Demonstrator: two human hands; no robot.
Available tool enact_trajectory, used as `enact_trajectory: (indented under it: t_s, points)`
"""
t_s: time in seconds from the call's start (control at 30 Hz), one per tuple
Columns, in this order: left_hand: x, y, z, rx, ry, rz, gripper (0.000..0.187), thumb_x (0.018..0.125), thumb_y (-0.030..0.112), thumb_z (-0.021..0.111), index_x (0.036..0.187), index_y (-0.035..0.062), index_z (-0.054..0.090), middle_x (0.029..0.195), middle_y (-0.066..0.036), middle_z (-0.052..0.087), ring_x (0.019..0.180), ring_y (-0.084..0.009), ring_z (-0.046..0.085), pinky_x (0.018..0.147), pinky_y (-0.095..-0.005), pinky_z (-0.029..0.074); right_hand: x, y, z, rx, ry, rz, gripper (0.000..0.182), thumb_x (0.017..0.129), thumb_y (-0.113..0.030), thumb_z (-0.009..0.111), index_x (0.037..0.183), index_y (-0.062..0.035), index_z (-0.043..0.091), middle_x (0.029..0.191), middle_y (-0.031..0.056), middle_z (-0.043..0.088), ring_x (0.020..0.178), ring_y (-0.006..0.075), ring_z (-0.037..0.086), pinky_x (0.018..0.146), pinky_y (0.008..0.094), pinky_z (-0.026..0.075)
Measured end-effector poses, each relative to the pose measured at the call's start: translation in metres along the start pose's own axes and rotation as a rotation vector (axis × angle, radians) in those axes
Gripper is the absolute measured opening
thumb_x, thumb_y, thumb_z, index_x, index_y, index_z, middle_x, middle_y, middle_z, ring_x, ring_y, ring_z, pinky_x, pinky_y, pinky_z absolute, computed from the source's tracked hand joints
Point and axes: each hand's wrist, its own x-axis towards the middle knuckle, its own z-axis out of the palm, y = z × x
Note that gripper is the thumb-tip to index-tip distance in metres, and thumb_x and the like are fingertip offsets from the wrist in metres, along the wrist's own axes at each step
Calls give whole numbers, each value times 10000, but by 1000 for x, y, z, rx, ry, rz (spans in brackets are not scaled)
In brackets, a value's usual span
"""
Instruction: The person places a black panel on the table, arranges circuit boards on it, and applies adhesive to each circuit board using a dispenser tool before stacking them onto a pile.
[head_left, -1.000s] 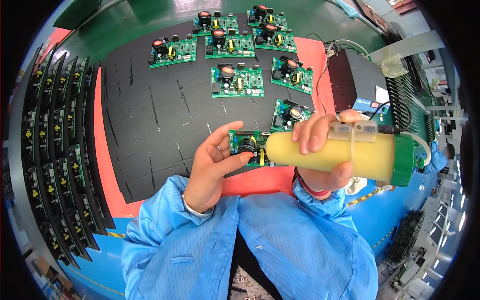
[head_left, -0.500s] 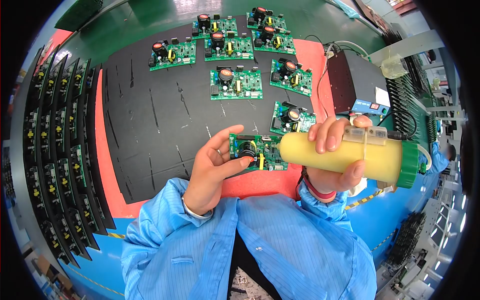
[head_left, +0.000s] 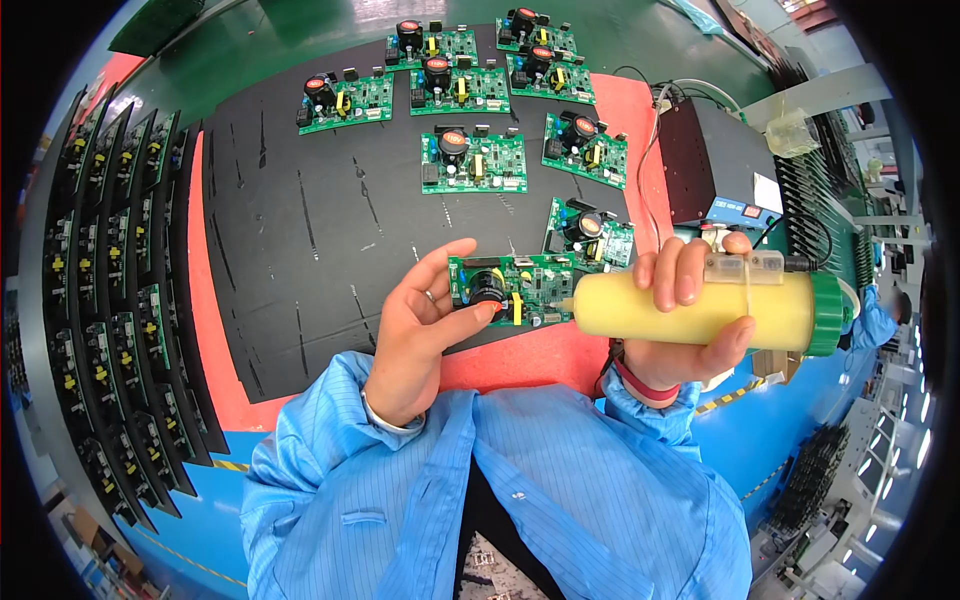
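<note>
My left hand grips a green circuit board by its left end, the thumb resting by a large black capacitor. In my right hand lies a yellow glue dispensing syringe with a green cap, held level, fingers wrapped over it. Its narrow tip points left at the board's right part; whether it touches cannot be made out. A clear switch block is strapped on top of the syringe. Just beyond the held board another circuit board lies on the black mat.
Several more circuit boards lie on the mat's far and right side. A black and blue control box with cables stands at the right. Racks of boards line the left. A person in blue is far right.
The held board has shifted slightly left and up with my left hand. The syringe has moved a little right, and its tip now shows beside the board.
</note>
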Motion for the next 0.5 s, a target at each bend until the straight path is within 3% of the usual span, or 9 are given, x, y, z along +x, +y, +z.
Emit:
enact_trajectory:
  t_s: [0.33, 0.5]
  points:
    - [-3, 4, 5, 61, -17, 43, 632, 832, -92, 690, 1408, -8, 444, 1198, -68, 630, 1100, -132, 613, 974, -271, 469, -8, 5, 0, -110, -49, 95, 646, 902, -490, 639, 1323, -86, 363, 864, 44, 517, 731, 140, 508, 727, 355, 458]
    - [-3, 4, 4, 68, -2, 35, 631, 831, -85, 695, 1406, -7, 447, 1198, -70, 631, 1098, -131, 612, 972, -272, 471, -7, 3, -5, -68, -16, 97, 647, 870, -434, 712, 1293, -69, 386, 850, 86, 559, 746, 199, 557, 729, 393, 478]
